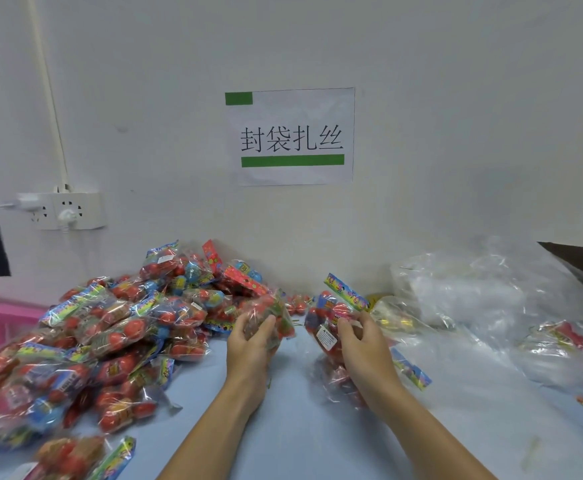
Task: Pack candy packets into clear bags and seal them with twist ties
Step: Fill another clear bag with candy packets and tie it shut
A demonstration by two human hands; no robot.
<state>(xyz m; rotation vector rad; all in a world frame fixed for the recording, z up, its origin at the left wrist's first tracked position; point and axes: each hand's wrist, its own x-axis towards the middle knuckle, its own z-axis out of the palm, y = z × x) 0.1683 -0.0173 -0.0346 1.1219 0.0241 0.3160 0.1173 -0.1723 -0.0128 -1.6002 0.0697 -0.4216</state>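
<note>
Where the pale blue table [283,403] meets the white wall [421,98], we see both bare hands raised just above the middle of the surface, each busy with candy. The left hand [252,344] has its fingers curled round a filled candy bag [272,315], gripping it at the right edge of the big pile of candy packets [110,337] that covers the table's left side and reaches back to the wall. A few thin green twist ties [295,321] seem to poke out beside that bag, though they are too small and blurred for us to be sure. The right hand [361,344] holds a second candy packet [335,317], fingers curled over its clear wrap; the packet's bright striped header stands tilted up toward the far edge, and a small white label faces us. Under and beside this hand lies more clear wrap with red candy in it, resting on the table. Toward the right edge and far right corner sits a loose heap of clear bags [484,289], with a few stray packets [560,332] among them. On the wall above hangs a paper sign [292,136] with green bars, and to the left a white power strip [65,209] with plugs in it. A pink basket [3,320] shows at the table's left edge.
</note>
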